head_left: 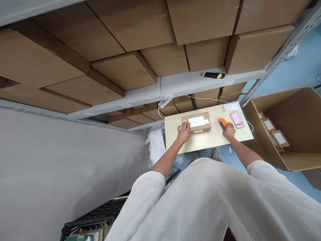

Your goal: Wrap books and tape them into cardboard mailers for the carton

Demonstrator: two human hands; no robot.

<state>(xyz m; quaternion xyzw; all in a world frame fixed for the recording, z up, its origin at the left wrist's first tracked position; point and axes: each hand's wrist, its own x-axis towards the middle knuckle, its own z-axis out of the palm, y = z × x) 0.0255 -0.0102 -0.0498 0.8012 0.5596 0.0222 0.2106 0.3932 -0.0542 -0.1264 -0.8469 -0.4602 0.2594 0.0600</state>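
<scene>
A small cardboard box [204, 128] with a white label [197, 121] on top lies on the pale table [173, 144]. My left hand [184, 132] rests on the box's left end, fingers apart. To the right, my right hand [229, 132] is wrapped round an orange tape dispenser [222, 123], which is held above or on the table; its contact with the surface cannot be made out. A phone [237, 119] with a pink screen lies beyond my right hand, and a white paper [231, 106] sits behind it.
Shelves of cardboard boxes [165, 60] rise behind the table. A black-and-yellow cutter [213, 75] lies on the shelf edge. On the right stands a large open carton [293, 120] holding labelled parcels. A black crate [110, 211] is at the lower left.
</scene>
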